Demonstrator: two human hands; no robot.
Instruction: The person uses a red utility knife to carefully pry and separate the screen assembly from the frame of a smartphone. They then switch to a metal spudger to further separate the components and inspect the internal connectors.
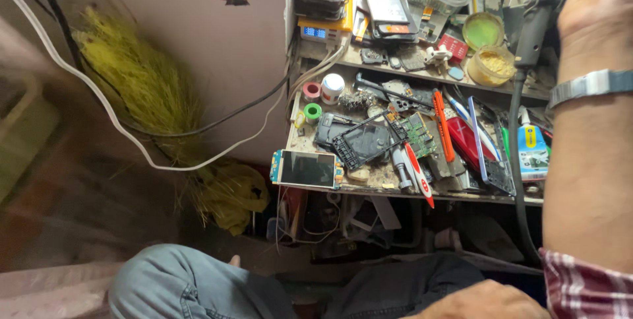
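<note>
Soft even daylight, dim under the shelf, left edge motion-blurred

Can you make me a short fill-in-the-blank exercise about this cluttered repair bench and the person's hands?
1. The raised right hand is beside the grey ____ tool with a black cable.
2. On the right forearm sits a metal ____.
3. The phone lying at the shelf's left edge has its ____ facing up.
4. The round tub on the upper shelf holds a ____ paste.

Missing words: hot-air; watch; screen; yellow
</note>
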